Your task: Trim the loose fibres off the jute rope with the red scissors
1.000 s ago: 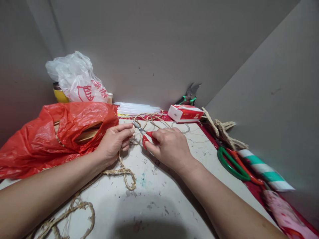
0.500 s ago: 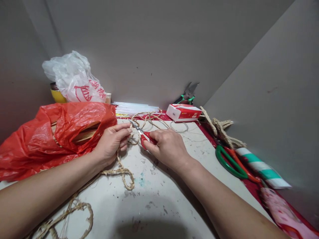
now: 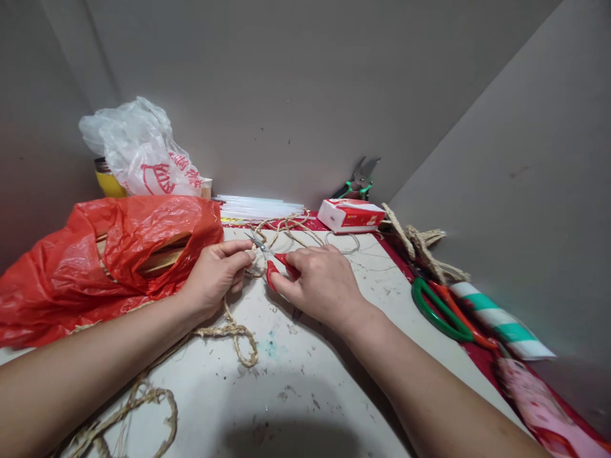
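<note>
My right hand is closed around the red handles of a small pair of scissors, whose blades point left and away from me, slightly parted. The blade tips are close to the fingertips of my left hand, which pinches a braided straw-coloured rope. From under that hand the rope drops to the table, makes a small loop and runs back beneath my left forearm to a bigger coil at the lower left. More of the rope lies behind the scissors. Exactly what sits between the blades is too small to tell.
A red plastic bag with wooden pieces sits left. Behind it are a white plastic bag and clear sticks. A tissue pack, pruning shears, green-handled scissors and a striped roll line the back and right.
The scissor handles have spread wider and the blades have shifted slightly. My left hand stays pinched on the rope in nearly the same place.
</note>
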The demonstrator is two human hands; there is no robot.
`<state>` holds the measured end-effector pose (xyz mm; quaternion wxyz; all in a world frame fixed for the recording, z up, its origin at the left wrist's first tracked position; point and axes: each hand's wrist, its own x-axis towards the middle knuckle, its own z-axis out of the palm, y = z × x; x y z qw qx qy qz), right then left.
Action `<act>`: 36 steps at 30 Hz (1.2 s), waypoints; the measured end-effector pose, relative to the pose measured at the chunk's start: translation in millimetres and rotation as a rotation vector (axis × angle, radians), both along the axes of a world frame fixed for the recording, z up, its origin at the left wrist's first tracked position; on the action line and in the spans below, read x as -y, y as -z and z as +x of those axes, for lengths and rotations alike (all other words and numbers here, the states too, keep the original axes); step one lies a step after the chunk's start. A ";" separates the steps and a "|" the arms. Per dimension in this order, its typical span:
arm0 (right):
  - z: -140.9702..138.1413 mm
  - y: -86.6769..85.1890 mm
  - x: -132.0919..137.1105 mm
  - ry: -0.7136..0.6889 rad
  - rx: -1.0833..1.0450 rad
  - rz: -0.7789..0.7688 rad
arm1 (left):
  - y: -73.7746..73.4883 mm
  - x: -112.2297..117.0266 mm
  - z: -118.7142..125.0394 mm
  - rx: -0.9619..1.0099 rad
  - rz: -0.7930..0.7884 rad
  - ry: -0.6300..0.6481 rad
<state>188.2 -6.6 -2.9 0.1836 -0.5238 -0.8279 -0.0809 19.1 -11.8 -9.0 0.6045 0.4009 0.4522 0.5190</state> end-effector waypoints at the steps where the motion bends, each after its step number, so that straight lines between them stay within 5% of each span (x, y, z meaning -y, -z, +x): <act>1: 0.1 0.4 -0.1 -0.004 -0.002 0.004 | 0.1 0.2 0.2 -0.003 -0.001 0.000; 17: 6.1 7.7 -5.9 -0.077 -0.242 -0.021 | -3.9 -0.2 -2.4 0.157 -0.002 0.021; 26: 5.6 6.4 -6.5 -0.096 -0.155 -0.106 | -5.3 -3.2 -4.4 0.218 0.011 0.020; 36: 6.4 9.5 -7.1 -0.075 -0.061 0.007 | -6.8 -3.5 -5.2 0.241 -0.008 -0.001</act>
